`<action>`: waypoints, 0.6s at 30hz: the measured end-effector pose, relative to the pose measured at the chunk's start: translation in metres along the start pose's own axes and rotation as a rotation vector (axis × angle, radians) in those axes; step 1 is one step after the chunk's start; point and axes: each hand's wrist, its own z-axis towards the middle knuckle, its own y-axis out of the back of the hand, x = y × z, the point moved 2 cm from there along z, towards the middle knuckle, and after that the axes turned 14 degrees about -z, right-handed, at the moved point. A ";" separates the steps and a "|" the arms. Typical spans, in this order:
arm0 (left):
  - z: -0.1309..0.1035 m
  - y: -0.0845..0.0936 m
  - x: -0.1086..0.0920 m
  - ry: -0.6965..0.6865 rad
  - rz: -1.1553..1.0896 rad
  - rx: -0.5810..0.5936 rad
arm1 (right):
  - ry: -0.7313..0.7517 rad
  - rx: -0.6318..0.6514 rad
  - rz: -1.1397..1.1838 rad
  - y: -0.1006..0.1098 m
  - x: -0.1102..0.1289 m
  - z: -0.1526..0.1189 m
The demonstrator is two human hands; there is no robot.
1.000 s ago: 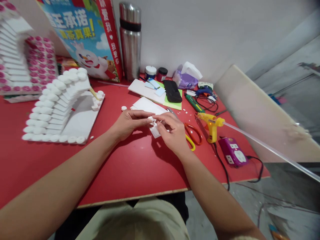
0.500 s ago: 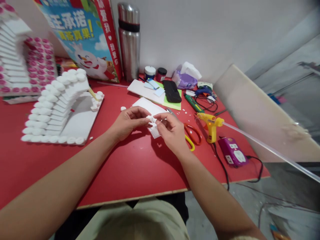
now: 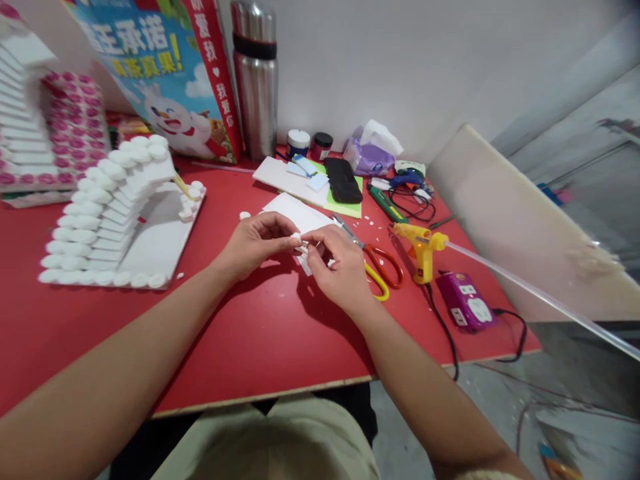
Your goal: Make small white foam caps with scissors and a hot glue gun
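Near the middle of the red table (image 3: 280, 340), my left hand (image 3: 253, 245) pinches a small white piece (image 3: 297, 241) between thumb and fingers. My right hand (image 3: 337, 267) meets it from the right, its thumb and forefinger closed on the same piece. The fingers hide much of the piece. White sheets (image 3: 295, 208) lie just behind and below the hands. Scissors with red and yellow handles (image 3: 384, 267) rest beside my right hand. To the left stands a white model (image 3: 120, 220) with small steps and round white discs.
A yellow glue gun (image 3: 424, 250) with a long clear stick and a purple power box (image 3: 467, 303) are at the right. Behind are a steel flask (image 3: 256, 93), jars, a black case (image 3: 343, 180), a green tool (image 3: 387, 203) and a tissue pack (image 3: 370, 157).
My right hand has shifted slightly left, its fingers now covering more of the white piece. More of the scissors shows. The whole view has moved a little.
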 end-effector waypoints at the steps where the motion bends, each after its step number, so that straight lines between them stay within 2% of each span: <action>1: 0.000 -0.001 -0.001 -0.006 0.020 -0.005 | 0.003 0.001 -0.007 0.000 0.000 0.000; 12: 0.000 0.005 0.001 -0.103 0.213 0.011 | 0.044 -0.008 -0.030 0.000 -0.002 0.000; 18: 0.000 -0.001 -0.003 -0.106 0.171 0.007 | -0.006 -0.042 0.024 0.003 -0.001 0.001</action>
